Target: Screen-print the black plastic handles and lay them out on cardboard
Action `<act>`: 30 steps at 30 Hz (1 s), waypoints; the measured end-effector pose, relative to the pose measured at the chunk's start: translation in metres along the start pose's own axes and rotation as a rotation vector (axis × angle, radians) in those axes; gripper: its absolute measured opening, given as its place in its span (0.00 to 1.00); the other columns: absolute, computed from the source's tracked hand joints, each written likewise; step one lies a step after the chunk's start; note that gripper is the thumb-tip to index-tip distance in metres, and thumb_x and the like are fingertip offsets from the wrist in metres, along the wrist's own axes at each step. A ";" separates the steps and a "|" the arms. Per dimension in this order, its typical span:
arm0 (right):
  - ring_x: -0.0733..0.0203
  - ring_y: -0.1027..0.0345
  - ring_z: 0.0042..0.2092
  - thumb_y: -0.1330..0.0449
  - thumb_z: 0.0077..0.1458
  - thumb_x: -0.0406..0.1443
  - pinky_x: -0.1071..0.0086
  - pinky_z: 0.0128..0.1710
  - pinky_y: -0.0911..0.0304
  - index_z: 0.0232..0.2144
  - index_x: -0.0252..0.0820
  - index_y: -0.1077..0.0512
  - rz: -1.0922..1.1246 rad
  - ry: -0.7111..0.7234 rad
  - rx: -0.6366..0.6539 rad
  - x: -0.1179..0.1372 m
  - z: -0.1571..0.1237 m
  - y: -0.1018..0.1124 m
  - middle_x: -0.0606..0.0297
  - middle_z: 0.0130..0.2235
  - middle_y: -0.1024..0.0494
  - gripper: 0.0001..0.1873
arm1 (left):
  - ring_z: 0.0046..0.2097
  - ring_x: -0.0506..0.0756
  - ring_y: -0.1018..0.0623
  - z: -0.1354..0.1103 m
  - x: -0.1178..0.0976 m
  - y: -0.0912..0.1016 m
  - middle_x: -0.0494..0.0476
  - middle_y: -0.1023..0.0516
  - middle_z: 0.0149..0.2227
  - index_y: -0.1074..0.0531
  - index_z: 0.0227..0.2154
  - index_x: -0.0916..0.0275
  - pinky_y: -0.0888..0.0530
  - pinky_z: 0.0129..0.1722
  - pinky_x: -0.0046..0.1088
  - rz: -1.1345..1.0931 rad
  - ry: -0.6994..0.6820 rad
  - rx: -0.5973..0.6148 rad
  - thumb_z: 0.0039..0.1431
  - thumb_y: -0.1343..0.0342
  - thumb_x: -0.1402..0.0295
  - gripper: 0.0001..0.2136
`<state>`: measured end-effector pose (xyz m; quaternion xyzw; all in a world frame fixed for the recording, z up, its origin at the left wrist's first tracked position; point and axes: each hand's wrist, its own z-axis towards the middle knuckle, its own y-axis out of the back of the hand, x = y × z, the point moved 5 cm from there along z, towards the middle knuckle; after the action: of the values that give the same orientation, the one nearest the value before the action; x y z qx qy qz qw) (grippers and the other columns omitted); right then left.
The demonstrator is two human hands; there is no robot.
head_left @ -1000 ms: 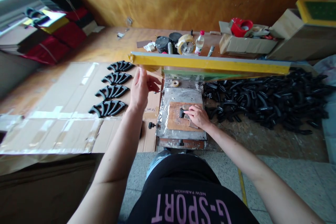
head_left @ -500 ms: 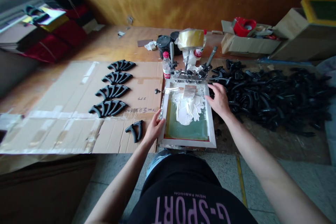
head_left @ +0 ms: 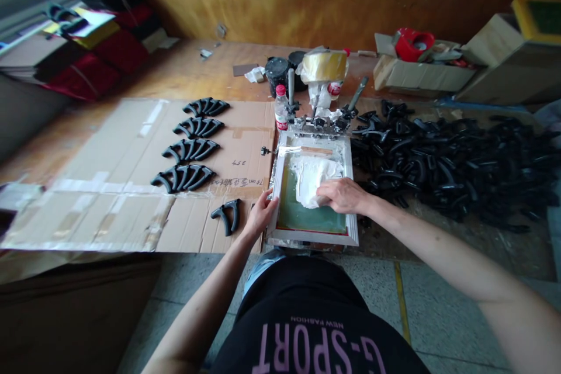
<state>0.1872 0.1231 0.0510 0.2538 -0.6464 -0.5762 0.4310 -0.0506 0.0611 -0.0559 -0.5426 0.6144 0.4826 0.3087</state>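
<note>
Before the person, the screen frame [head_left: 313, 239] lies on the worktop [head_left: 175, 79], paste [head_left: 312, 178] spread on its mesh [head_left: 311, 222] and a bottle [head_left: 281, 108] just behind its far left corner. Over to the left, four rows of handles [head_left: 193, 150] and a nearer pair [head_left: 235, 216] rest on cardboard [head_left: 109, 152]; to the right sprawls a heap of more handles [head_left: 442, 169], a carton [head_left: 425, 77] behind it.

White paste [head_left: 312, 174] on green mesh [head_left: 307, 221] by the right hand [head_left: 344, 194], pale grey frame [head_left: 352, 235] around it; left of the left hand [head_left: 263, 210], black curved pieces [head_left: 235, 217] on tan cardboard [head_left: 105, 152]; right of the right hand, a black heap [head_left: 438, 169]
</note>
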 end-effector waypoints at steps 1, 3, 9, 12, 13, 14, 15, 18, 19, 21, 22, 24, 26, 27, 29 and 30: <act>0.59 0.33 0.38 0.44 0.53 0.27 0.70 0.34 0.44 0.33 0.42 0.26 -0.014 -0.044 -0.042 -0.002 0.001 0.001 0.63 0.34 0.23 0.09 | 0.32 0.54 0.24 -0.001 -0.002 0.000 0.55 0.21 0.33 0.33 0.57 0.61 0.30 0.30 0.26 -0.013 0.002 -0.001 0.56 0.46 0.49 0.29; 0.58 0.33 0.41 0.47 0.55 0.27 0.69 0.36 0.43 0.36 0.41 0.25 -0.073 -0.108 -0.130 -0.001 0.002 -0.003 0.60 0.37 0.23 0.12 | 0.32 0.54 0.23 -0.003 -0.005 0.001 0.56 0.21 0.34 0.33 0.57 0.61 0.30 0.30 0.26 -0.034 0.010 -0.006 0.55 0.45 0.49 0.30; 0.58 0.32 0.39 0.45 0.59 0.32 0.68 0.36 0.39 0.38 0.43 0.24 -0.010 -0.073 -0.135 0.010 -0.002 -0.014 0.62 0.36 0.22 0.10 | 0.31 0.54 0.23 -0.006 -0.011 0.000 0.56 0.20 0.33 0.32 0.56 0.62 0.29 0.30 0.26 -0.084 0.026 -0.038 0.53 0.42 0.50 0.30; 0.58 0.30 0.41 0.39 0.58 0.37 0.68 0.39 0.37 0.47 0.49 0.26 0.047 -0.229 -0.254 -0.012 0.020 0.013 0.65 0.41 0.22 0.14 | 0.30 0.53 0.23 -0.013 -0.025 0.003 0.55 0.21 0.32 0.34 0.58 0.61 0.30 0.28 0.25 -0.093 0.031 -0.017 0.52 0.41 0.51 0.32; 0.57 0.30 0.42 0.38 0.57 0.38 0.67 0.41 0.36 0.52 0.51 0.28 0.051 -0.290 -0.300 -0.024 0.028 0.026 0.66 0.43 0.22 0.20 | 0.30 0.53 0.24 -0.016 -0.034 0.005 0.54 0.21 0.31 0.36 0.59 0.61 0.30 0.28 0.25 -0.096 0.027 -0.002 0.52 0.41 0.51 0.33; 0.57 0.30 0.43 0.37 0.55 0.40 0.66 0.42 0.36 0.56 0.53 0.31 0.046 -0.348 -0.341 -0.038 0.035 0.039 0.65 0.45 0.22 0.25 | 0.29 0.52 0.24 -0.021 -0.044 0.008 0.53 0.22 0.30 0.37 0.60 0.61 0.31 0.27 0.24 -0.100 0.019 0.008 0.53 0.41 0.51 0.34; 0.56 0.30 0.43 0.36 0.54 0.41 0.65 0.43 0.36 0.58 0.53 0.33 0.037 -0.406 -0.378 -0.053 0.039 0.052 0.64 0.46 0.23 0.28 | 0.28 0.51 0.25 -0.025 -0.056 0.011 0.51 0.23 0.28 0.37 0.60 0.60 0.31 0.26 0.23 -0.114 0.009 0.009 0.53 0.41 0.51 0.34; 0.55 0.30 0.40 0.39 0.57 0.45 0.63 0.43 0.36 0.57 0.47 0.32 0.032 -0.582 -0.552 -0.109 0.022 0.088 0.61 0.42 0.23 0.26 | 0.24 0.49 0.29 -0.035 -0.099 0.021 0.50 0.26 0.26 0.29 0.53 0.60 0.35 0.21 0.22 -0.208 -0.051 -0.016 0.57 0.45 0.49 0.26; 0.56 0.30 0.39 0.43 0.59 0.45 0.62 0.43 0.37 0.55 0.44 0.30 0.041 -0.646 -0.632 -0.127 0.008 0.095 0.60 0.40 0.23 0.23 | 0.24 0.48 0.29 -0.036 -0.117 0.024 0.51 0.26 0.27 0.27 0.48 0.60 0.34 0.21 0.22 -0.249 -0.100 -0.040 0.58 0.47 0.48 0.24; 0.56 0.30 0.38 0.49 0.63 0.42 0.62 0.43 0.37 0.50 0.39 0.28 0.077 -0.784 -0.726 -0.156 -0.024 0.094 0.58 0.38 0.22 0.20 | 0.29 0.49 0.26 -0.033 -0.156 0.028 0.54 0.24 0.32 0.25 0.41 0.61 0.30 0.24 0.22 -0.338 -0.257 -0.102 0.60 0.50 0.48 0.21; 0.56 0.30 0.38 0.50 0.64 0.42 0.62 0.42 0.37 0.47 0.37 0.26 0.100 -0.844 -0.725 -0.163 -0.037 0.085 0.57 0.37 0.22 0.19 | 0.32 0.50 0.24 -0.029 -0.176 0.030 0.55 0.23 0.35 0.26 0.40 0.60 0.28 0.27 0.23 -0.378 -0.339 -0.122 0.61 0.51 0.48 0.21; 0.56 0.31 0.37 0.48 0.62 0.44 0.63 0.40 0.37 0.39 0.37 0.25 0.157 -0.874 -0.603 -0.158 -0.050 0.052 0.57 0.35 0.23 0.18 | 0.39 0.53 0.22 -0.019 -0.210 0.028 0.57 0.23 0.40 0.28 0.43 0.60 0.25 0.32 0.25 -0.447 -0.448 -0.118 0.62 0.52 0.48 0.20; 0.56 0.30 0.38 0.43 0.59 0.47 0.65 0.41 0.37 0.34 0.38 0.25 0.177 -0.760 -0.406 -0.129 -0.043 0.010 0.57 0.36 0.23 0.17 | 0.41 0.54 0.21 -0.008 -0.229 0.023 0.59 0.22 0.40 0.31 0.46 0.59 0.24 0.33 0.27 -0.499 -0.464 -0.093 0.63 0.55 0.47 0.22; 0.56 0.30 0.40 0.41 0.58 0.48 0.65 0.43 0.37 0.33 0.39 0.25 0.148 -0.677 -0.307 -0.109 -0.036 -0.009 0.56 0.38 0.23 0.17 | 0.42 0.55 0.21 -0.005 -0.231 0.020 0.59 0.22 0.40 0.32 0.48 0.58 0.24 0.33 0.28 -0.525 -0.460 -0.108 0.63 0.56 0.47 0.22; 0.53 0.31 0.45 0.39 0.57 0.45 0.64 0.46 0.38 0.33 0.39 0.26 0.045 -0.582 -0.165 -0.071 -0.022 -0.037 0.54 0.42 0.24 0.14 | 0.42 0.54 0.21 -0.005 -0.217 0.009 0.60 0.21 0.42 0.35 0.49 0.58 0.24 0.33 0.27 -0.584 -0.431 -0.162 0.63 0.57 0.46 0.23; 0.52 0.31 0.46 0.39 0.58 0.42 0.64 0.46 0.38 0.33 0.38 0.27 0.004 -0.585 -0.118 -0.055 -0.016 -0.045 0.52 0.42 0.24 0.12 | 0.41 0.54 0.20 -0.009 -0.201 -0.002 0.61 0.21 0.43 0.34 0.49 0.58 0.24 0.32 0.26 -0.598 -0.370 -0.149 0.62 0.55 0.45 0.23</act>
<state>0.2207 0.1506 -0.0077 0.0501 -0.7090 -0.6605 0.2417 -0.0032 0.1272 0.1281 -0.6228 0.3252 0.5044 0.5019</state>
